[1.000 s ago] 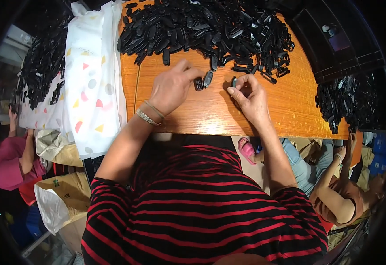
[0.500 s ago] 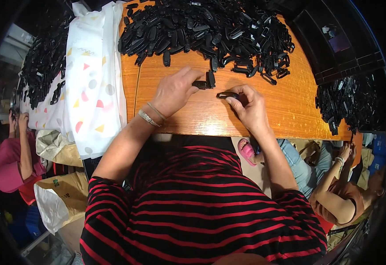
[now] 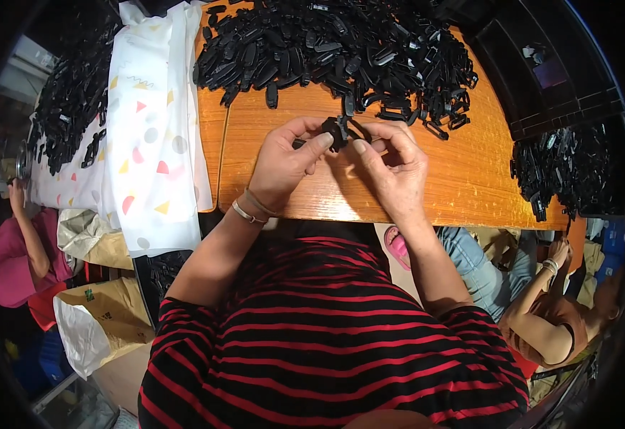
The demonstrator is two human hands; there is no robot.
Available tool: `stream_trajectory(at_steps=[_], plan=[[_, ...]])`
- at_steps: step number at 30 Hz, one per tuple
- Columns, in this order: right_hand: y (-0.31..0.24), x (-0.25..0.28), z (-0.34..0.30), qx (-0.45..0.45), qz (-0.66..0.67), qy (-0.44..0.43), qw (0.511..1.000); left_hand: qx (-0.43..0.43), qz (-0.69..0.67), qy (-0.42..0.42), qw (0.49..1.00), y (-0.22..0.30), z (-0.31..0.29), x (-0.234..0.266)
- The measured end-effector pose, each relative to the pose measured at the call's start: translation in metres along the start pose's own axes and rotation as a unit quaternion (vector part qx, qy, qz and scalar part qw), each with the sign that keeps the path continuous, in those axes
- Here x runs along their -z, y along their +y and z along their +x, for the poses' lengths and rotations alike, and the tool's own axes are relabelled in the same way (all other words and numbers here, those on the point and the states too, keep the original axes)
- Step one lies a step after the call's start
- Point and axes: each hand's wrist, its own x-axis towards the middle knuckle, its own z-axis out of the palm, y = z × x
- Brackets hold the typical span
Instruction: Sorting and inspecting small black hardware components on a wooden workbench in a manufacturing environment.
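Just above the wooden table [image 3: 255,118], my hands meet with small black plastic parts between them. My left hand [image 3: 291,154] is closed, thumb and forefinger pinching a dark chunky black plastic piece [image 3: 335,133]. Another bit of black shows by its curled fingers, mostly hidden. A slim black plastic frame with an open middle [image 3: 358,131] is pinched by my right hand [image 3: 398,164], its thumb on the near side. The two parts are close together; whether they touch I cannot tell. Beyond my fingers lies a large heap of similar black parts [image 3: 312,50].
A white patterned plastic sheet [image 3: 159,136] covers the table's left side, with more black parts [image 3: 69,107] past it. A black crate [image 3: 541,64] stands at the far right above another pile [image 3: 563,168]. People sit on both sides; a paper bag [image 3: 105,322] stands lower left.
My left hand has turned and lifted its piece off the table area toward the middle. My right hand has brought the black frame up and left to meet it.
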Motion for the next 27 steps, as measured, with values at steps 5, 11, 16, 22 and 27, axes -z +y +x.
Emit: stream_trajectory(at_steps=[5, 11, 16, 22, 27], plan=[[0.006, -0.008, -0.002, -0.02, 0.004, -0.03, 0.999, -0.021, 0.018, 0.006, 1.0, 0.002, -0.003, -0.001], [0.008, -0.011, -0.003, 0.06, -0.095, -0.031, 0.993, -0.071, 0.055, 0.005, 0.996, 0.0, -0.006, -0.003], [0.0, -0.012, -0.006, 0.083, -0.14, -0.028, 0.986, -0.089, 0.083, 0.023, 0.992, -0.006, -0.011, -0.005], [-0.001, -0.024, -0.018, 0.125, -0.217, -0.017, 0.968, -0.109, 0.136, 0.044, 0.984, -0.013, -0.013, -0.011], [0.005, -0.033, -0.03, 0.041, -0.187, -0.072, 0.979, -0.051, 0.029, -0.015, 0.998, -0.016, -0.01, -0.006]])
